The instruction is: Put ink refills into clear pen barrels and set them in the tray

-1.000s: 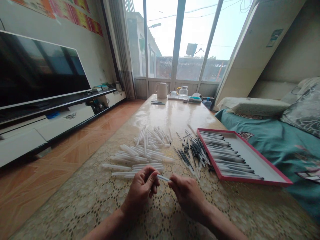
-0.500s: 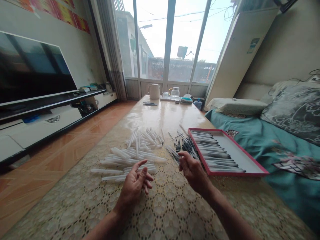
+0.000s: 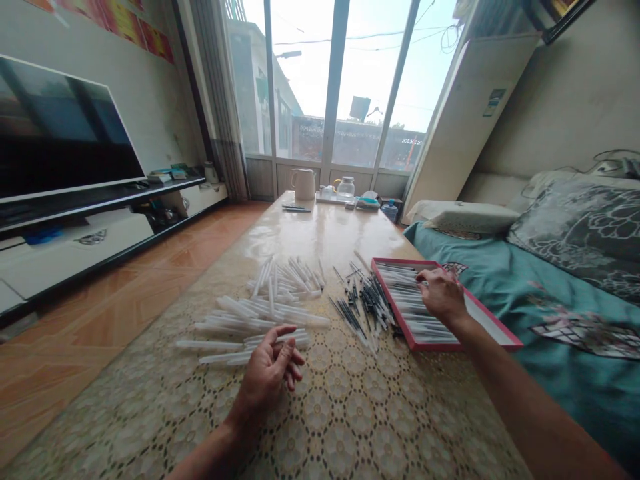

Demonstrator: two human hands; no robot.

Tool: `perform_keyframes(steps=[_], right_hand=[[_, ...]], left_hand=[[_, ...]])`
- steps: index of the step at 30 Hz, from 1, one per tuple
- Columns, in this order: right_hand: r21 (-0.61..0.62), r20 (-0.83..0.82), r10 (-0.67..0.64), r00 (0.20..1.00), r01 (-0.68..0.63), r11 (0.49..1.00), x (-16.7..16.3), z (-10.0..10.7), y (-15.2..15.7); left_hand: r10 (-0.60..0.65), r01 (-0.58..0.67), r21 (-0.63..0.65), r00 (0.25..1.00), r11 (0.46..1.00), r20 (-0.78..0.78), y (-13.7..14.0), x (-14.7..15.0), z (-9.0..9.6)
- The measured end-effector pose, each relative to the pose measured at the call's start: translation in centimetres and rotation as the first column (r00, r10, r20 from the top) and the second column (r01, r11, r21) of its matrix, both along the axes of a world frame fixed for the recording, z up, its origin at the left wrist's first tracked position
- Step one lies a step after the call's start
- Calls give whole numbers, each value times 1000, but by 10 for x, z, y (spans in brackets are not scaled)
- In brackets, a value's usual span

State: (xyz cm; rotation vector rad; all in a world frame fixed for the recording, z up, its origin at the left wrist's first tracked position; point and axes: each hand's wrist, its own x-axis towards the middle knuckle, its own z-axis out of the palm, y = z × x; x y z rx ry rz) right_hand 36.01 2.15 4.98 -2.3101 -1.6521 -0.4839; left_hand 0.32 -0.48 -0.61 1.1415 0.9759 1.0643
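Observation:
My left hand (image 3: 274,360) rests with loosely curled fingers apart and nothing in them, at the near edge of a pile of translucent white pen barrels (image 3: 250,317). Over the shallow red-rimmed box (image 3: 493,327), my right hand (image 3: 443,293) has its thumb and fingers pinched together above a row of pens (image 3: 407,293) with dark ends. Whatever lies between those fingertips is too small to make out. Left of the box, a loose heap of dark-tipped pen refills and black caps (image 3: 367,300) spreads on the patterned tabletop (image 3: 340,407).
At the table's far end stand a beige kettle (image 3: 303,183), a glass jug (image 3: 345,188) and a tissue pack (image 3: 367,202). A teal-covered sofa (image 3: 565,380) runs along the right. A television (image 3: 65,133) stands above a low cabinet (image 3: 100,237) on the left.
My right hand has moved right and away from me, from beside the refill heap to over the pens in the box. The left hand stays in place. The view has shifted slightly.

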Motion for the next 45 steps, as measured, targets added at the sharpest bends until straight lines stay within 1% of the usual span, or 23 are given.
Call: perform_keyframes(steps=[4,7,10,13,16,19,20,21,22,24,26,29,33,36,38,40,43,45], right_hand=[[-68,53,4,999,0,998,12,-19,16],[-103,69,31,997,-24,994,17,-28,24],[-94,69,61,996,-55,994,17,-31,30],[-41,57,85,995,-82,996,7,-29,31],[19,40,139,989,-140,990,-20,-28,23],[47,-1,265,964,-264,963,-64,-32,7],[68,-78,364,928,-359,931,-81,-34,1],[87,-151,439,886,-430,899,-97,-36,-5],[81,-212,498,841,-492,867,-112,-39,-10],[68,-275,543,793,-547,834,-139,-44,-14],[42,-292,551,781,-565,824,-159,-48,-14],[15,-270,533,802,-550,835,-176,-52,-8],[3,-257,513,819,-531,848,-177,-53,-6],[75,-307,517,799,-521,850,-172,-51,-15],[147,-351,550,758,-535,832,-170,-48,-27],[189,-366,596,715,-570,800,-173,-43,-42],[192,-340,654,676,-630,752,-181,-36,-58],[180,-341,690,639,-676,715,-181,-35,-59]], left_hand=[[5,-5,0,1000,1000,0,0,0,-2],[-3,3,-1,1000,1000,-7,-1,0,-4],[-7,7,0,1000,1000,-2,-2,0,-5],[2,-2,6,1000,1000,3,-3,1,-3],[37,-38,17,999,999,11,-5,0,1],[138,-140,53,990,989,35,-6,-1,5],[174,-176,59,984,983,45,-6,-2,5],[200,-203,57,978,977,53,-5,-3,6],[217,-219,47,974,974,59,-4,-3,6],[222,-224,17,973,975,63,-3,-4,5],[209,-209,-8,976,978,57,-1,-5,4],[195,-193,-26,980,981,52,0,-5,2],[180,-178,-34,982,983,50,1,-5,3],[134,-132,-47,990,990,41,1,-5,4],[81,-75,-87,995,993,62,-1,-3,5],[25,-8,-138,993,990,119,-3,-2,6],[-46,90,-178,971,980,235,-5,0,6],[-53,113,-195,956,974,290,-4,-1,5]])
